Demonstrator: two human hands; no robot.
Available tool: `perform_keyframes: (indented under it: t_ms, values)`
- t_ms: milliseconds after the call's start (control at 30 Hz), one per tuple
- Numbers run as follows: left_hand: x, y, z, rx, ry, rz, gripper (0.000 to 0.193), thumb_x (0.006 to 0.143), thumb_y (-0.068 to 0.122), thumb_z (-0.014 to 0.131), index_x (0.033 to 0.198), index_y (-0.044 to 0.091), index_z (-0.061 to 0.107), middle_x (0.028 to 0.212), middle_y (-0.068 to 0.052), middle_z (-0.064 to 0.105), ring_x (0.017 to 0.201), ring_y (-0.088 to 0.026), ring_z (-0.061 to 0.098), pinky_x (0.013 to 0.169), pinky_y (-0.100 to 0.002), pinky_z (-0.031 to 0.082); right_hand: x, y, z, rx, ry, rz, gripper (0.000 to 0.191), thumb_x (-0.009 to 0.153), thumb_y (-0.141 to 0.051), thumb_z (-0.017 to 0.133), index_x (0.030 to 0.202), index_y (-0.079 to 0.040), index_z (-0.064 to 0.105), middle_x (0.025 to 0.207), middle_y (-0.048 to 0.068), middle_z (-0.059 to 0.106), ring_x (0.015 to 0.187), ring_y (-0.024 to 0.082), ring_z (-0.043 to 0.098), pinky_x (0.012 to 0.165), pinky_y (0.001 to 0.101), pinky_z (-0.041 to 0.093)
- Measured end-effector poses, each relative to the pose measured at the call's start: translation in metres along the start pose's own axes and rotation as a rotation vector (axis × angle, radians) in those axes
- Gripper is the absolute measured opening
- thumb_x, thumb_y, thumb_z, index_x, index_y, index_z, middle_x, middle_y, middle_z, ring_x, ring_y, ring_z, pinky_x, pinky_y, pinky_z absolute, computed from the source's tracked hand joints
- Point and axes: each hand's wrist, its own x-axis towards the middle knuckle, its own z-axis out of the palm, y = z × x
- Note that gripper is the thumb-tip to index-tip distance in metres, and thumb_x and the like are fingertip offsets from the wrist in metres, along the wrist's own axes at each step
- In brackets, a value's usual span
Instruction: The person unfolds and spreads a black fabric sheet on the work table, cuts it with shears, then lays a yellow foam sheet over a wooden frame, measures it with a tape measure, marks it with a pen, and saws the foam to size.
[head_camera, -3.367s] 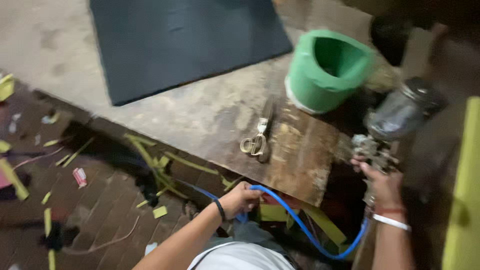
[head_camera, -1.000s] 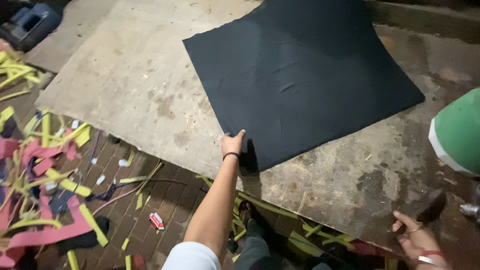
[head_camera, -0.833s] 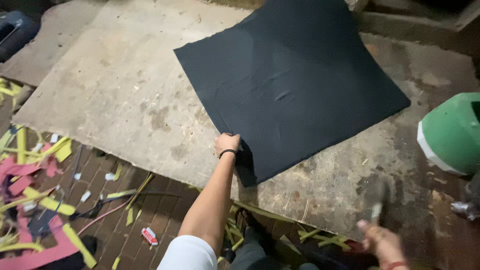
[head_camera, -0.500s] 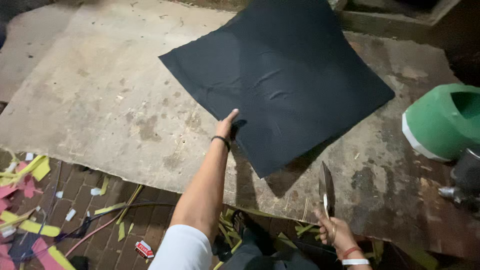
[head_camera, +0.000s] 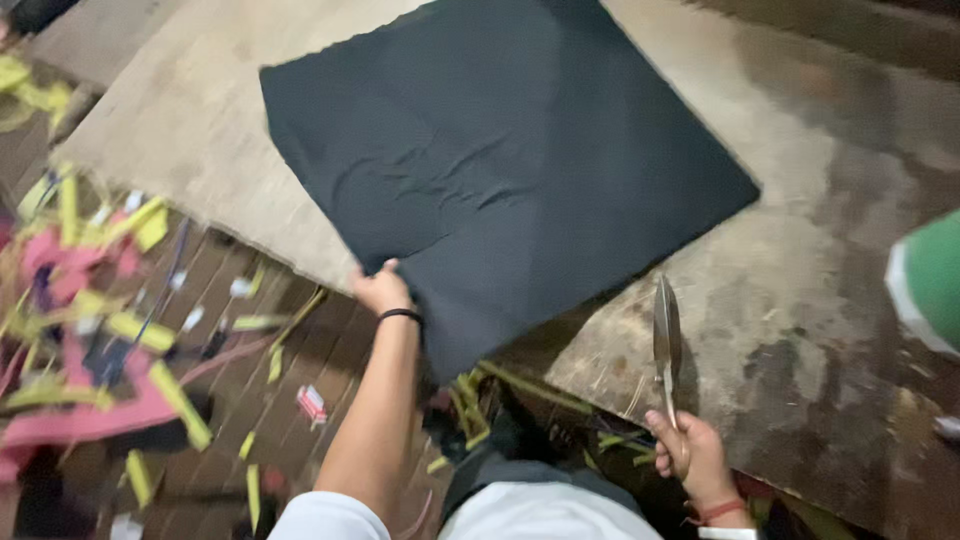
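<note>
A large black square sheet lies on a worn, stained board, its near corner hanging over the board's front edge. My left hand, with a dark band on the wrist, grips the sheet's near left edge. My right hand, with a red band on the wrist, holds a pair of scissors upright, blades closed and pointing away from me, just right of the sheet's near corner.
A green bucket stands at the right edge of the board. Yellow and pink offcut strips litter the brick floor at the left. More yellow strips lie under the board's front edge, near my knees.
The sheet has been dragged toward me, so its near corner now overhangs the board's edge. My left hand came back with it. My right hand keeps the scissors raised.
</note>
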Motion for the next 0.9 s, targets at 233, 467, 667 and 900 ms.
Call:
perform_keyframes:
  t_ms: [233, 467, 667, 900]
  values:
    - [-0.084, -0.051, -0.1, 0.203, -0.656, -0.498, 0.061, 0.081, 0.024, 0.082, 0.127, -0.005, 0.055, 0.113, -0.017, 0.067, 0.091, -0.025, 0.064, 0.075, -0.039, 0.051, -0.002, -0.022, 0.002, -0.258, -0.351, 0.098, 0.034, 0.089, -0.032, 0.075, 0.081, 0.0, 0.064, 0.058, 0.006, 0.057, 0.046, 0.014, 0.053, 0.041, 0.0306, 0.039]
    - [-0.146, -0.068, -0.154, 0.108, -0.763, -0.752, 0.017, 0.089, 0.022, 0.075, 0.095, 0.009, 0.066, 0.079, -0.002, 0.067, 0.063, -0.012, 0.064, 0.057, -0.029, 0.058, -0.001, 0.03, 0.003, -0.458, -0.833, 0.023, 0.035, 0.087, -0.04, 0.077, 0.086, -0.006, 0.068, 0.067, -0.003, 0.057, 0.058, 0.008, 0.054, 0.052, 0.0252, 0.044]
    - [-0.156, -0.078, -0.164, 0.047, -0.758, -0.704, 0.026, 0.094, 0.015, 0.075, 0.077, 0.005, 0.057, 0.071, -0.003, 0.065, 0.063, -0.014, 0.069, 0.057, -0.031, 0.059, -0.009, 0.037, 0.063, -0.468, -0.944, 0.04, 0.035, 0.089, -0.043, 0.073, 0.085, -0.01, 0.063, 0.068, -0.003, 0.054, 0.06, 0.009, 0.049, 0.054, 0.0271, 0.041]
    - [-0.16, -0.075, -0.166, 0.04, -0.808, -0.643, 0.018, 0.095, 0.016, 0.074, 0.083, 0.005, 0.065, 0.074, -0.003, 0.069, 0.064, -0.012, 0.068, 0.057, -0.027, 0.056, -0.013, 0.012, 0.114, -0.212, -0.897, -0.017, 0.038, 0.093, -0.041, 0.074, 0.081, -0.009, 0.057, 0.067, -0.003, 0.049, 0.057, 0.008, 0.049, 0.051, 0.0251, 0.039]
